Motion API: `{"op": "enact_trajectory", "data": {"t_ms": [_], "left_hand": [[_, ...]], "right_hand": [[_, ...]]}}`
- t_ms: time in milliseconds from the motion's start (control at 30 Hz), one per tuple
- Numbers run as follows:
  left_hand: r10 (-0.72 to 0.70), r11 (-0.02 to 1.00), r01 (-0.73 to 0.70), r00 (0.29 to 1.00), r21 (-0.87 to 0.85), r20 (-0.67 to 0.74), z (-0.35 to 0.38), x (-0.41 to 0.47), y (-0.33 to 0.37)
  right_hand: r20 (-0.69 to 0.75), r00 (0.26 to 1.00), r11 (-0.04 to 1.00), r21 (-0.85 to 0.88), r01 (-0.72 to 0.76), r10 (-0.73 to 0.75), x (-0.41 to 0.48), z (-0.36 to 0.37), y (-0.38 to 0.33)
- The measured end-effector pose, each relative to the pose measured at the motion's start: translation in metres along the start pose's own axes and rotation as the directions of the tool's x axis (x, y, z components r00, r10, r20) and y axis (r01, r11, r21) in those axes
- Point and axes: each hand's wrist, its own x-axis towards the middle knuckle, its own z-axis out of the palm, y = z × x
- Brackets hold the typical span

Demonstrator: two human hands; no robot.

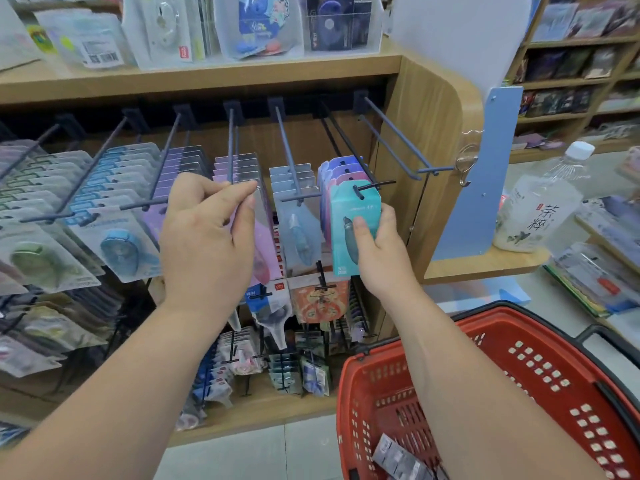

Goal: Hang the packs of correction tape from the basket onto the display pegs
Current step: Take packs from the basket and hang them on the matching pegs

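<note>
My left hand (207, 233) pinches the top of a pink correction tape pack (266, 230) at the front end of a display peg (231, 150). My right hand (375, 247) grips a teal correction tape pack (353, 216) that hangs at the tip of a black peg (346, 147), in front of purple and pink packs. A red basket (519, 348) sits at the lower right under my right forearm, and grey packs (398, 459) lie on its bottom.
Rows of pegs carry green, blue and purple packs (117, 244) to the left. An empty double peg (398, 140) sticks out to the right. A water bottle (540, 206) stands on the counter. Smaller packs hang on lower pegs (311, 296).
</note>
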Motion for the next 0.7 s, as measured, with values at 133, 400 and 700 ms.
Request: {"op": "enact_trajectory", "data": {"t_ms": [133, 400, 700], "left_hand": [[-0.006, 1.000, 0.007, 0.999, -0.031, 0.035, -0.002, 0.000, -0.001], [-0.028, 0.994, 0.040, 0.992, -0.097, 0.124, -0.009, -0.021, 0.004], [-0.121, 0.991, 0.130, 0.949, -0.014, 0.290, 0.013, -0.167, 0.026]], "right_hand": [[-0.038, 0.999, 1.000, -0.022, -0.014, 0.013, 0.016, 0.009, -0.001], [-0.048, 0.997, 0.990, -0.130, -0.064, 0.058, 0.000, -0.005, 0.010], [0.255, 0.931, 0.910, -0.388, -0.149, 0.261, -0.060, -0.107, 0.123]]}}
